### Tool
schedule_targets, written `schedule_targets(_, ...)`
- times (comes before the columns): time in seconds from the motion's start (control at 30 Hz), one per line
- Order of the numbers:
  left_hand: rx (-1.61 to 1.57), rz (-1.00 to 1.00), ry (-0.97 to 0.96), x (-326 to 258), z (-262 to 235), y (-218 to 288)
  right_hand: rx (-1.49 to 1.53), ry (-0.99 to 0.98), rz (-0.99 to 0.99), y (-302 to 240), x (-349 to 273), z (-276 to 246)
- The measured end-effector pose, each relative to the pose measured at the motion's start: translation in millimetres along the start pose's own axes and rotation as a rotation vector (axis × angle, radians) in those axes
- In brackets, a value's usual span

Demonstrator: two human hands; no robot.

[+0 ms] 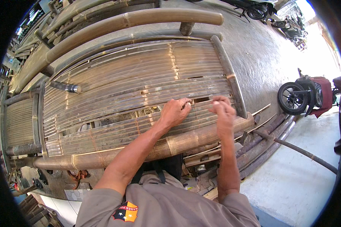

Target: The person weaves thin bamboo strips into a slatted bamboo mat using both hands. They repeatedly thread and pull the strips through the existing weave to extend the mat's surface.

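A long bamboo bench (pixel 113 90) with a slatted seat lies across in front of me. My left hand (pixel 175 112) is closed in a pinch at the slats, beside a gap in the seat; what its fingers hold is too small to make out. To its right, my right hand (pixel 222 109) is raised a little over the slats near the bench's right end, its fingers curled and slightly blurred. Whatever they may hold is hidden. Thin ties (pixel 136 123) cross some of the slats. A dark rod with a metal-banded end (pixel 74 88) rests on the left of the seat.
A thick bamboo rail (pixel 140 17) runs along the far side, and a front bamboo pole (pixel 113 156) is close to my body. Bamboo poles (pixel 267 142) lie at the right, near a parked motorcycle (pixel 299 96). Orange cord (pixel 78 177) lies on the floor at lower left.
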State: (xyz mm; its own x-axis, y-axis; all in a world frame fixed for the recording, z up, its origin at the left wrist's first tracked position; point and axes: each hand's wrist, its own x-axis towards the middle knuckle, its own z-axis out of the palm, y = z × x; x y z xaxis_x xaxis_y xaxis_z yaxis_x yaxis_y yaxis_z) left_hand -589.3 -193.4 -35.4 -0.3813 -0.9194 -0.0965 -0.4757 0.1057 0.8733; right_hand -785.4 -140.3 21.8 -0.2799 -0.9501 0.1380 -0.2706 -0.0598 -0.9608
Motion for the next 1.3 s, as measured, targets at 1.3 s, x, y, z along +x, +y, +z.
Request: schedule_targets(1.3, 0.282, -0.041, -0.333, 27, 5, -11, -0.248, -0.254, 0.018, 38, 14, 17)
